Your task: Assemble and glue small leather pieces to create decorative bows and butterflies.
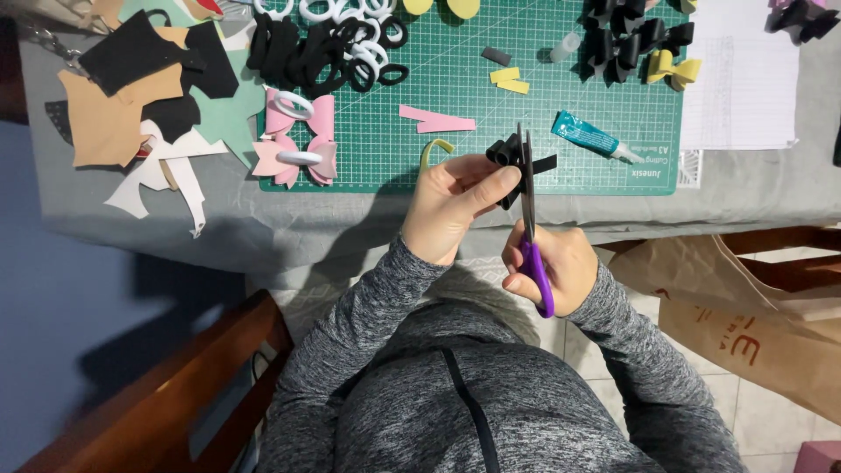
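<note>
Mid-trim, by the look of it: a small black bow (511, 158) with folded loops pinched between the thumb and fingers (491, 186) of the left hand (451, 206), held just above the near edge of the green cutting mat (491, 114). Purple-handled scissors (529, 219) gripped in the right hand (556, 267), fingers curled shut through the handle, blades pointing up past the left fingertips and lying against the bow's middle (whether the blades are biting or merely resting cannot be told). Loops already folded and gathered; a short black tail sticking out to the right of the blades, apparently the bit not yet cut.

Beyond the fingertips, farther up the mat: finished black bows (626, 39) and a yellow bow (673, 68), so several judged done. Just right of the blades, a teal glue tube (589, 137), cap end pointing away. Left of the left fingers, a curled yellow strip (434, 151), pink strips (436, 120), two pink bows (298, 140) with white hair ties, and a heap of black and white hair ties (328, 44). Far left on the grey surface (131, 223), cut scraps (131, 96) in black, tan, white and mint. Nothing between blades and bow; only the left thumb close to the cutting line.
</note>
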